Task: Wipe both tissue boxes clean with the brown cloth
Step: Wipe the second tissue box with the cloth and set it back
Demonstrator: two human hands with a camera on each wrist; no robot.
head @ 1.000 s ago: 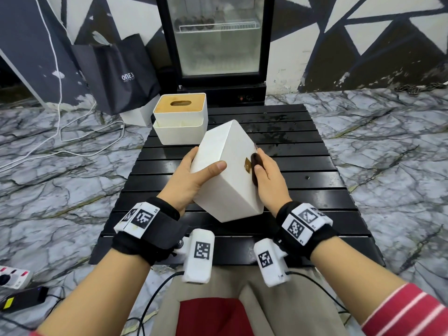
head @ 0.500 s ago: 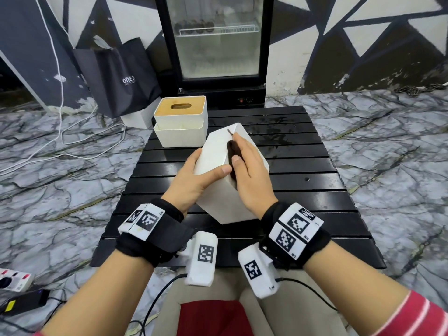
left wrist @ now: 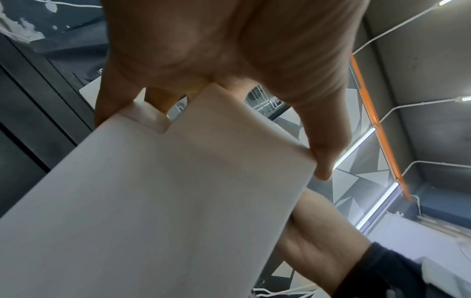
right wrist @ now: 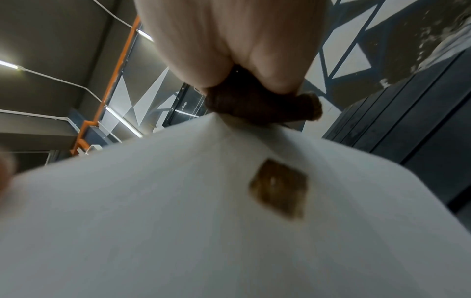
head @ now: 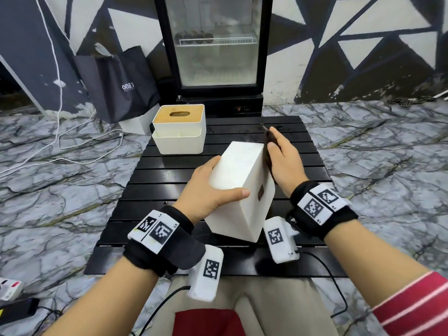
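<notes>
A plain white tissue box (head: 238, 175) stands tilted on one near corner on the black slatted table (head: 300, 166). My left hand (head: 218, 187) grips its left side, thumb across the near top edge; the left wrist view shows the fingers (left wrist: 122, 96) curled round the box (left wrist: 165, 201). My right hand (head: 276, 149) holds the brown cloth (head: 267, 151) bunched against the box's upper right side. In the right wrist view the cloth (right wrist: 260, 106) sits under the hand (right wrist: 229, 40), above a small brown label (right wrist: 280, 187). A second tissue box (head: 179, 127) with a wooden lid stands at the table's far left.
A glass-door fridge (head: 215, 44) stands behind the table, and a dark shopping bag (head: 121, 83) leans at the back left. White cables (head: 60, 146) trail over the marble floor on the left. A power strip (head: 9, 288) lies near my left elbow.
My right hand has slid the cloth from the box's near right side, over the top face, to its far right edge. The left hand keeps its grip; the box has turned slightly.
</notes>
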